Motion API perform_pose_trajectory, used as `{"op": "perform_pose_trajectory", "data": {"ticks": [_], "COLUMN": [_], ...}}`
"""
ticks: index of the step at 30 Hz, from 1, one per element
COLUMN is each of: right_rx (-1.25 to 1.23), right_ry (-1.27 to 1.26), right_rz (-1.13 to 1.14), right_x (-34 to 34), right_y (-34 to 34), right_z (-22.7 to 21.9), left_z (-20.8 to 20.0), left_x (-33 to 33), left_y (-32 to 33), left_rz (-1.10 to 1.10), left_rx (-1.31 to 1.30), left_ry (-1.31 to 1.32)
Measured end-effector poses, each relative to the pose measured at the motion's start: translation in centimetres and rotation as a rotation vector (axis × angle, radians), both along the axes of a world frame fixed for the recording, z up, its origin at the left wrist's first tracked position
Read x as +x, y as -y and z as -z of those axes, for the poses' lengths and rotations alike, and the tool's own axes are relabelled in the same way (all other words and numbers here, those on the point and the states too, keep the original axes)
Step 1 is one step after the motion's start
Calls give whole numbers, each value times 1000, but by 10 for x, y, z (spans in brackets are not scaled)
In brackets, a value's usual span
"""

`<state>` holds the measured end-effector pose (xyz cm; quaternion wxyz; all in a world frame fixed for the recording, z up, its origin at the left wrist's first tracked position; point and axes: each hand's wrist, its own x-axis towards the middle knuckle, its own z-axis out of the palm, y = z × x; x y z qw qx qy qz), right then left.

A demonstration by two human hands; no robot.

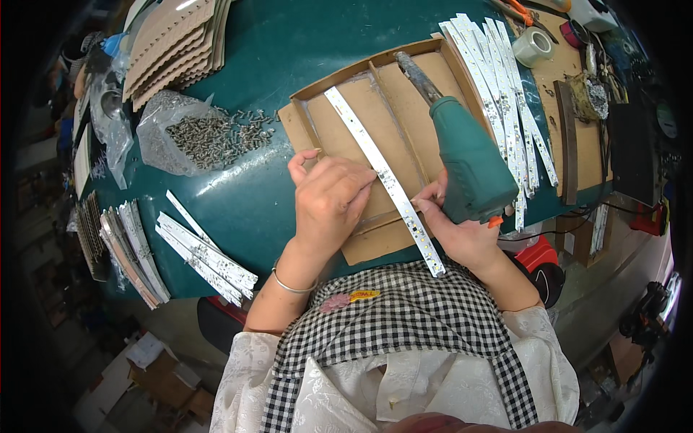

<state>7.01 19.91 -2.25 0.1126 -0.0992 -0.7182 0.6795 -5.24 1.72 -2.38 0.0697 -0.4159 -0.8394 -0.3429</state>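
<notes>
A white LED strip (pixel 390 184) with small chips lies slantwise across a shallow cardboard tray (pixel 336 108), its near end over my apron. My left hand (pixel 328 198) is closed, thumb and forefinger pinched at the strip's left edge; whatever is between them is too small to make out. On the other side, my right hand (pixel 465 238) is partly covered by a green power tool (pixel 473 162) with a long metal shaft, which it appears to hold. Its thumb and forefinger come together at the strip's right edge, while the other fingers are hidden under the tool.
Many LED strips (pixel 498 101) fan out right of the tray; more strips (pixel 202 252) lie at left. Small metal screws (pixel 209 141) spill from a plastic bag. Stacked brown boards (pixel 173 47) stand at far left. At right are a spool (pixel 533 47) and a dark bar (pixel 565 144).
</notes>
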Motion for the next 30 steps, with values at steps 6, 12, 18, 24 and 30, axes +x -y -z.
{"op": "perform_pose_trajectory", "data": {"ticks": [6, 12, 18, 24, 30], "right_rx": [6, -299, -319, -207, -224], "right_ry": [97, 114, 105, 252, 304], "right_rz": [-21, 30, -14, -68, -96], "right_x": [2, 24, 59, 75, 76], "right_y": [2, -16, -47, -53, -55], "right_z": [0, -34, -50, -47, -46], "left_z": [0, 7, 9, 12, 13], "left_x": [-2, -2, -2, -2, -3], "left_y": [-2, 1, 4, 4, 4], "left_rz": [26, -13, -2, -5, -9], "left_rx": [-3, 86, 107, 111, 112], "left_ry": [-37, 38, 57, 65, 62]}}
